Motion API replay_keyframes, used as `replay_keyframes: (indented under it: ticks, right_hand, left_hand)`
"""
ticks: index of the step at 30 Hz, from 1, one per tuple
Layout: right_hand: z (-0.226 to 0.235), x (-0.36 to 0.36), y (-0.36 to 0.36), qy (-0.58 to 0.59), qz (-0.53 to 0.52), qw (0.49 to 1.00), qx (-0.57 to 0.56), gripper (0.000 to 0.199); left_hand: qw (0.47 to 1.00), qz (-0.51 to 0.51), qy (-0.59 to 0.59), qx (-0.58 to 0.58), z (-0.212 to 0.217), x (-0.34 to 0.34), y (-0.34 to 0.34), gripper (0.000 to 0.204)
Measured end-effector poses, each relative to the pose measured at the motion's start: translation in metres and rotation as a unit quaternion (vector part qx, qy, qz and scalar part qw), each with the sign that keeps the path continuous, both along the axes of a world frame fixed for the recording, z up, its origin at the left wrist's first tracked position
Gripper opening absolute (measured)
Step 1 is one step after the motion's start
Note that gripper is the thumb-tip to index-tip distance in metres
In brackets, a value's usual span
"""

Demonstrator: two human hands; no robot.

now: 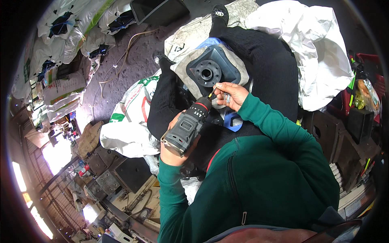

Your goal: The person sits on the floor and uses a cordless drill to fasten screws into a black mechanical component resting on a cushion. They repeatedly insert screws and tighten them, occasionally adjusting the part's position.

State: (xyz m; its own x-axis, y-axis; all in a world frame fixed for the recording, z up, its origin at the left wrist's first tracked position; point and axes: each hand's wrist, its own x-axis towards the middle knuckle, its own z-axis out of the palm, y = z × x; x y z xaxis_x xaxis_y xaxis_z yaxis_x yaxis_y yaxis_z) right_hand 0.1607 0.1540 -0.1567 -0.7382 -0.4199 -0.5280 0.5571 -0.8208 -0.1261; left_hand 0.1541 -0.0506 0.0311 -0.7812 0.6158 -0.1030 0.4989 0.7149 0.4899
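Note:
My left hand (173,157) is wrapped round a black and grey cordless drill (185,131) with a red ring near its chuck. The drill points up and to the right, its thin bit (210,94) reaching my right hand (233,96). At the bit's tip, the thumb and forefinger of that hand are pinched together; the tiny thing between them is too small to make out. Small silver pieces, probably screws, show among its curled fingers. Just beyond lies a dark grey square housing (229,72) with a round, holed hub, set on a pale rounded-square piece (242,75) between my legs.
A blue plastic piece (233,122) rests in my lap. White sacks lie to the left (129,138) and right (304,44). A black bin (158,11) stands at the far side near a loose cable (129,46). Dark boxes (330,131) sit at my right.

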Motion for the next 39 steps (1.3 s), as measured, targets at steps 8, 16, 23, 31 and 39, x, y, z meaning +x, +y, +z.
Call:
replay_keyframes:
  ticks: [8, 16, 23, 31, 39]
  right_hand:
    - [-0.008, -0.008, -0.003, -0.018, 0.046, 0.996, 0.078, 0.028]
    - [-0.052, -0.061, -0.009, -0.025, -0.152, 0.885, 0.439, 0.029]
    - [-0.057, -0.073, -0.019, 0.042, -0.045, 0.803, 0.593, 0.032]
    - [-0.057, -0.086, -0.015, 0.120, -0.045, 0.803, 0.582, 0.033]
    - [-0.057, -0.087, -0.010, 0.160, -0.036, 0.798, 0.581, 0.032]
  left_hand:
    - [0.997, 0.009, -0.057, -0.046, -0.005, -0.018, -0.004, 0.049]
    - [0.983, 0.141, -0.114, -0.015, -0.019, -0.071, -0.016, 0.040]
    - [0.985, 0.113, -0.124, -0.043, -0.029, -0.094, -0.009, 0.042]
    - [0.989, 0.085, -0.114, -0.044, -0.033, -0.097, -0.004, 0.046]
    - [0.987, 0.085, -0.127, -0.054, -0.026, -0.094, 0.003, 0.049]
